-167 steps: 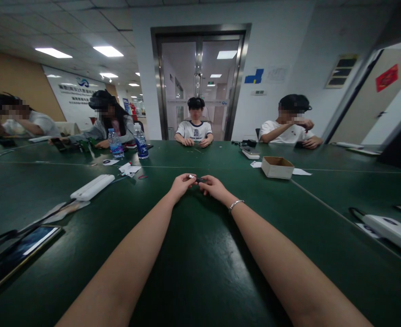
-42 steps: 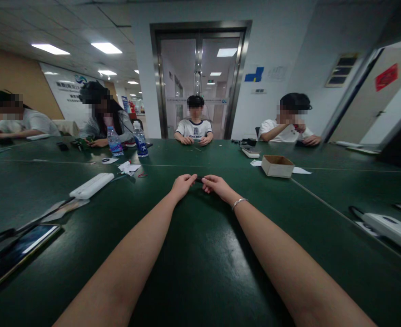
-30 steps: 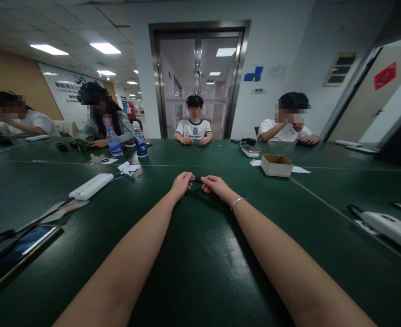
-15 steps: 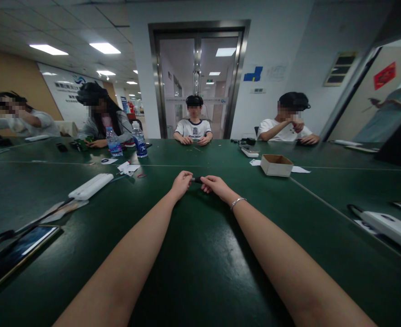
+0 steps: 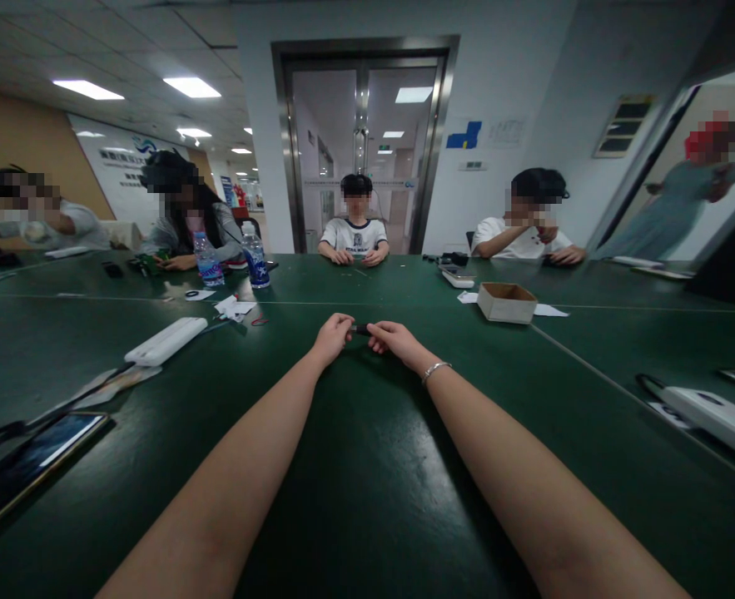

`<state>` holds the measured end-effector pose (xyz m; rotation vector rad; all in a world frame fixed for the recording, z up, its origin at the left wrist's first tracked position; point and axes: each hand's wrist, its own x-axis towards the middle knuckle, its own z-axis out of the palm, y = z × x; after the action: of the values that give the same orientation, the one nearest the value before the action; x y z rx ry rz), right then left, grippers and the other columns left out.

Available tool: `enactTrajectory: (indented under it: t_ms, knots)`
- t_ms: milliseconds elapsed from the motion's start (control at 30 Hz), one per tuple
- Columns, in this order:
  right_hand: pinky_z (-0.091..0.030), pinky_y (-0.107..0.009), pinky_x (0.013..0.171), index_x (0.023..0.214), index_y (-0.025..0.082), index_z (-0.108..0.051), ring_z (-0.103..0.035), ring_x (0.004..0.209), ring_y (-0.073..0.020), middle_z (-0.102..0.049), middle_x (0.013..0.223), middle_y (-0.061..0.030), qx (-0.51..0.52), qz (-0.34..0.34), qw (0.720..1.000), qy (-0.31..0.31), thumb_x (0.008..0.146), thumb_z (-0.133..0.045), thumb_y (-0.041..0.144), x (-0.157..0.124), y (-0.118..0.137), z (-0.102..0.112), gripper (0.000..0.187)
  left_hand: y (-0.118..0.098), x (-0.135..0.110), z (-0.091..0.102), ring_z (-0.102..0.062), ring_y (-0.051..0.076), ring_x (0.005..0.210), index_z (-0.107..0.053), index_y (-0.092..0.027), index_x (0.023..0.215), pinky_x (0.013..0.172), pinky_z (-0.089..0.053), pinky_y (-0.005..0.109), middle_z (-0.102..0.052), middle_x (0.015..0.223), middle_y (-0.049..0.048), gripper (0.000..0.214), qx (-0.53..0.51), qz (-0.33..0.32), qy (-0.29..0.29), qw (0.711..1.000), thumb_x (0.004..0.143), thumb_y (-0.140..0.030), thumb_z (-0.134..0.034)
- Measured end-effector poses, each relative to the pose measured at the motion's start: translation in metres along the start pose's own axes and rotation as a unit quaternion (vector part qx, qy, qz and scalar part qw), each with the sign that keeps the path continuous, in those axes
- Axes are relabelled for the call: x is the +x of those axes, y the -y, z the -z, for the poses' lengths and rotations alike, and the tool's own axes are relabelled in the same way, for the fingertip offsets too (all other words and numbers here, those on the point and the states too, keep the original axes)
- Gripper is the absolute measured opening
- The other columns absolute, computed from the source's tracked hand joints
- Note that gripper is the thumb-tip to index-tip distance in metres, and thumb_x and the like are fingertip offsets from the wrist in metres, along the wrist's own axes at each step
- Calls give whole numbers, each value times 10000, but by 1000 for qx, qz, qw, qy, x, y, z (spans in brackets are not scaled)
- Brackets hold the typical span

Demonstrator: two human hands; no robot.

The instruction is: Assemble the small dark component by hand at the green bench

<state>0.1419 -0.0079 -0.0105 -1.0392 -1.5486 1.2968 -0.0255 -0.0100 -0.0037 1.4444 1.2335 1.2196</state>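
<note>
At far left, a phone [image 5: 39, 466] lies screen up on the green table [image 5: 355, 507]. Beyond it is a white oblong case [image 5: 167, 339]. Both are well apart from the working position.

The left hand [image 5: 333, 339] is at the end of a forearm that runs from the lower left toward the centre. Thumb and fingertips are together on the left end of a small dark object [image 5: 362, 329]; the curled fingers cover that end. The object is between the two hands, roughly level, with a lighter section visible toward the left hand. Its exact type is too small to determine.

The right hand [image 5: 395, 341] mirrors the left: the forearm enters from the lower right, the thumb and index finger are clamped on the object's right end, and the remaining fingers curl below. A bracelet [image 5: 435, 371] encircles the right wrist. Whether either hand rests on the table cannot be determined.

The step in hand appears to be two-handed manipulation of the object. The next move likely calls for a firm pinch at both ends and alignment along the object's axis.

Farther right, beyond the hands, an open box [image 5: 507, 313] stands on the table.
</note>
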Motion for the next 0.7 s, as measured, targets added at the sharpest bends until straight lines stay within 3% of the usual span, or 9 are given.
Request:
enactTrajectory:
  t_ms: [100, 267, 500, 700]
  knots:
    - [-443, -144, 464, 758, 124, -584, -535, 474, -59, -612, 604, -7, -1, -1, 1000, 2, 851, -589, 295, 0, 1, 0, 194, -2, -2, 0, -402, 63, 434, -538, -159, 921, 418, -320, 169, -489, 597, -28, 159, 3, 11, -3, 1000, 801, -177, -435]
    - [-447, -143, 463, 765, 125, -588, -540, 479, -61, -615, 609, -10, -4, -7, 1000, -1, 854, -586, 279, -1, 2, 0, 178, -3, -3, 1, -383, 77, 436, -552, -160, 914, 403, -305, 178, -418, 548, -37, 190, 24, 2, 3, 1000, 831, -260, -413]
    - [-442, -143, 458, 743, 126, -587, -537, 477, -60, -614, 605, -11, -6, -5, 1000, -5, 845, -599, 292, -1, 2, 0, 195, 6, 4, 2, -392, 82, 440, -552, -167, 911, 405, -319, 186, -445, 570, -31, 199, 19, -6, 12, 1000, 820, -263, -404]
    - [-438, -142, 456, 745, 123, -583, -538, 475, -60, -614, 607, -12, -10, -2, 1000, -3, 852, -588, 277, 0, 1, 1, 188, 6, 4, 0, -396, 72, 448, -549, -168, 910, 416, -332, 183, -479, 641, -17, 220, 5, 1, 11, 1000, 748, -151, -401]
